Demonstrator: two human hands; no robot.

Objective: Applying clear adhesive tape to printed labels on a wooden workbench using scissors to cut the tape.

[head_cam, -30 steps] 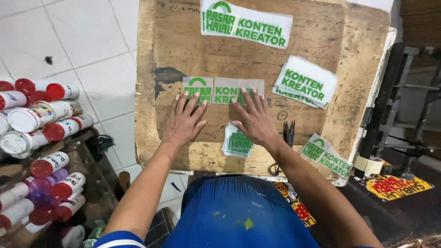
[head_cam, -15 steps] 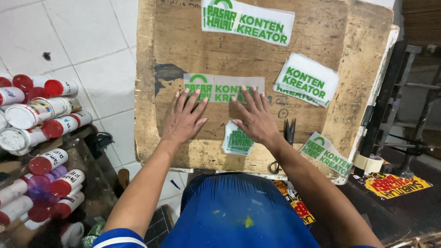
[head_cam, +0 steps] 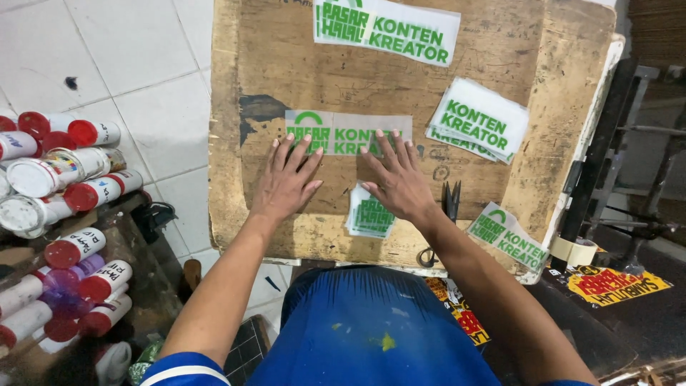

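Head view: left hand and right hand, fingers spread, press green-lettered film flat.

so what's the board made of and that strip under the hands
The board looks like bare, worn wood or plywood: brown grain, stains, chipped pale edges. The strip under the left hand and right hand seems thin clear plastic film with green print, since the wood shows through it.

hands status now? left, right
Left hand: open, flat, fingertips on the clear green-printed film strip on the worn wooden board; holding nothing.
Right hand: open, flat, fingertips on that strip; holding nothing.
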